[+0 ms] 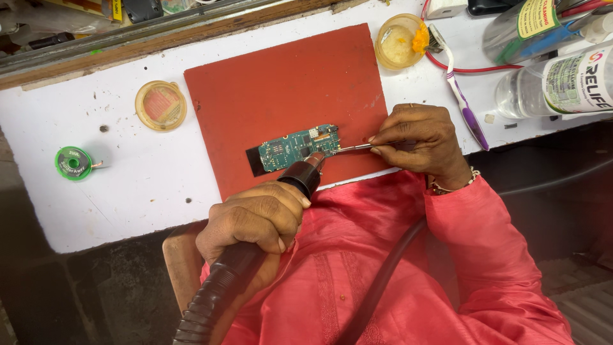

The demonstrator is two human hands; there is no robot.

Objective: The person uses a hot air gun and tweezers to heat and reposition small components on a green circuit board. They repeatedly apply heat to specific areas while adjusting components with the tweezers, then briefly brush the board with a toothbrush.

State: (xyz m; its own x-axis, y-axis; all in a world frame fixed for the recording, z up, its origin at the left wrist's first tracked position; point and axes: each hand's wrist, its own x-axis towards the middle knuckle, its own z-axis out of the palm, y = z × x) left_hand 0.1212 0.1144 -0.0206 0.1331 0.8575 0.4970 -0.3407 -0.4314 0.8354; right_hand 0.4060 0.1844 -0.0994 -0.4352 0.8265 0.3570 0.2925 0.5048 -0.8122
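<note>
We find the left hand clamped on a black hot-air nozzle over the green circuit board on the red mat. The right hand pinches steel tweezers at its edge. Lingering heat could scorch neighbouring components, in our judgement.

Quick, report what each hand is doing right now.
Left hand: closed around black hot-air gun handle.
Right hand: closed, pinching thin metal tweezers at green circuit board.

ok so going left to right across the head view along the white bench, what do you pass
Green solder wick spool → round amber tin → red mat → green circuit board → tweezers → right hand → purple toothbrush → clear bottle
</note>
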